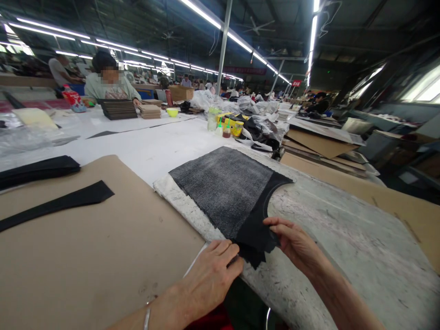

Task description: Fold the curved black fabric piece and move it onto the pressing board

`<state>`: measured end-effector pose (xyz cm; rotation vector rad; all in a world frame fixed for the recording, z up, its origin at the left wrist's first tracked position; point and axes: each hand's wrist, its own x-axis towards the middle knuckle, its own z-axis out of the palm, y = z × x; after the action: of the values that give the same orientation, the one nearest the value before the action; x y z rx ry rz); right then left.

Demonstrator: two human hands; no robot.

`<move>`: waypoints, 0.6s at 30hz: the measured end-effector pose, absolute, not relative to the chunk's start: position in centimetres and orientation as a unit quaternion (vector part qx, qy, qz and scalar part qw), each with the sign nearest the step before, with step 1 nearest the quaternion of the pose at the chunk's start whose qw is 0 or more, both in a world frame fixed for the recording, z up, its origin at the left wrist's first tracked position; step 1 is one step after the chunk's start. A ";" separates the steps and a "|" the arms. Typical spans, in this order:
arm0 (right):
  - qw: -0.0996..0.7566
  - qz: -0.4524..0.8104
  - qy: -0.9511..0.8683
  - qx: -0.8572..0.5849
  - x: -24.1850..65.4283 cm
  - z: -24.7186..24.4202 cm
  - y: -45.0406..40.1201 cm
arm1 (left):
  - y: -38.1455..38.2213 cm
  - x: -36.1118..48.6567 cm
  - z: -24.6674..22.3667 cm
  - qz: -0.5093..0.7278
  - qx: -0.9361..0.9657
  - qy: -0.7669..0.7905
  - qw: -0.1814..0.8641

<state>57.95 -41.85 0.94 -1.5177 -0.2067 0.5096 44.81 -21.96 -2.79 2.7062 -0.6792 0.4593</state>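
Note:
A piece of black fabric with a greyish speckled face lies on the pale, stained work board. Its right side has a plain black band with a curved cut-out, and its near edge is ragged. My left hand is closed at the near left corner of the fabric, the fingers curled over the board's edge; what sits under them is partly hidden. At the curved right edge, my right hand pinches the fabric between thumb and fingers.
On the left, a brown sheet carries a black strip and a stack of black pieces. Small bottles and plastic bags stand beyond the fabric. Across the table, a person sits behind stacked dark pieces. Cardboard sheets lie at right.

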 end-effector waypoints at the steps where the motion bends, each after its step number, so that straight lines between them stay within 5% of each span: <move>1: 0.701 0.209 -0.095 -0.675 58.5 1.4 -41.7 | -22.1 44.7 -2.9 0.158 0.946 -0.239 0.150; 12: 0.824 0.042 -0.182 -0.535 69.2 10.8 -40.2 | -22.6 44.6 -3.1 0.195 0.952 -0.198 0.128; 18: 0.822 -0.183 -0.145 -0.519 75.8 19.4 -44.5 | -22.8 45.6 -3.2 0.165 0.953 -0.187 0.173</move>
<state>75.81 -44.55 19.40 -1.1050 -0.3093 -0.3900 45.58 -22.84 -3.23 2.7023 -0.5300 0.4665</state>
